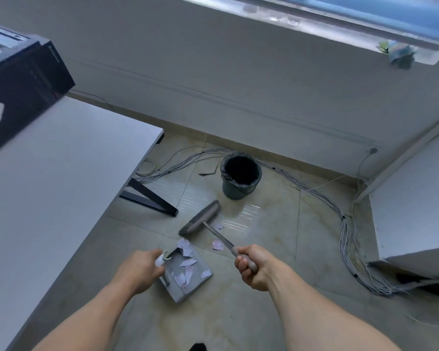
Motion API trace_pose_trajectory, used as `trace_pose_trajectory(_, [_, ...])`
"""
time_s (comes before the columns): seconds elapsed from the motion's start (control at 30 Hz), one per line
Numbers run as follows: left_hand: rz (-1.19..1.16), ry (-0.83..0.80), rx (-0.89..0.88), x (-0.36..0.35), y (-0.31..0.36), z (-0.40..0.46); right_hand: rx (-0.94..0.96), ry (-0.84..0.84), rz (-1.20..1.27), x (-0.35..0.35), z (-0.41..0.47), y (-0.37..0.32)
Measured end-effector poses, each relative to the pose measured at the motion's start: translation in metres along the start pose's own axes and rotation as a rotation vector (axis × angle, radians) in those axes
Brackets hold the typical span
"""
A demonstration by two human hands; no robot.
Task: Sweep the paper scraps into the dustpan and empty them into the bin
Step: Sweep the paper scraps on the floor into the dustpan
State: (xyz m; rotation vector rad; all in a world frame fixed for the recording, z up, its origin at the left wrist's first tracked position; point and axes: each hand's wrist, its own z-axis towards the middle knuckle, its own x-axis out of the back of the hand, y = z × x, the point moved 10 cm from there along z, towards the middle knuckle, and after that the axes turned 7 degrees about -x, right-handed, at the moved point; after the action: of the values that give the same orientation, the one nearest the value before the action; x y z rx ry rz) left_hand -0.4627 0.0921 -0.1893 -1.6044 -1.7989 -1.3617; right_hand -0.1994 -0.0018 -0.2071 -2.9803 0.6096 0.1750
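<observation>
A grey dustpan [198,282] rests on the tiled floor with several white and pink paper scraps [187,262] in it. My left hand [140,271] grips its upright handle. My right hand [251,266] is closed around the grey broom handle; the broom head [200,218] lies on the floor beyond the pan. Two loose scraps [217,244] lie on the floor beside the broom stick, to the right of the pan. The dark bin [240,176], lined with a black bag, stands farther back near the wall.
A white desk [61,173] with a black leg fills the left side, a black computer case [18,79] on it. Bundled grey cables [345,239] run along the wall and floor to the right. A white cabinet [416,211] stands at right.
</observation>
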Motion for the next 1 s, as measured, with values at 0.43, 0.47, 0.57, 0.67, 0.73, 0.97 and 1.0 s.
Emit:
trace_pose_trajectory(0.43, [0.042, -0.03, -0.035, -0.003, 0.042, 0.021, 0.038, 0.016, 0.168, 0.119, -0.07, 0.015])
trace_pose_trajectory(0.47, [0.039, -0.035, -0.038, -0.004, 0.047, 0.023, 0.048, 0.019, 0.172, 0.13, -0.078, 0.015])
trace_pose_trajectory(0.57, [0.048, -0.052, -0.045, -0.005, 0.056, 0.03, 0.084, 0.076, 0.113, 0.165, -0.095, 0.011])
trace_pose_trajectory(0.67, [0.066, -0.06, -0.048, -0.007, 0.067, 0.035, 0.128, 0.18, 0.003, 0.197, -0.11, 0.002])
trace_pose_trajectory(0.73, [0.081, -0.054, -0.055, -0.008, 0.075, 0.038, 0.159, 0.264, -0.113, 0.209, -0.119, -0.008])
trace_pose_trajectory(0.97, [0.15, -0.016, -0.072, -0.011, 0.092, 0.048, 0.177, 0.548, -0.674, 0.208, -0.109, -0.05])
trace_pose_trajectory(1.0, [0.152, -0.014, -0.073, -0.013, 0.092, 0.05, 0.169, 0.589, -0.746, 0.206, -0.1, -0.055])
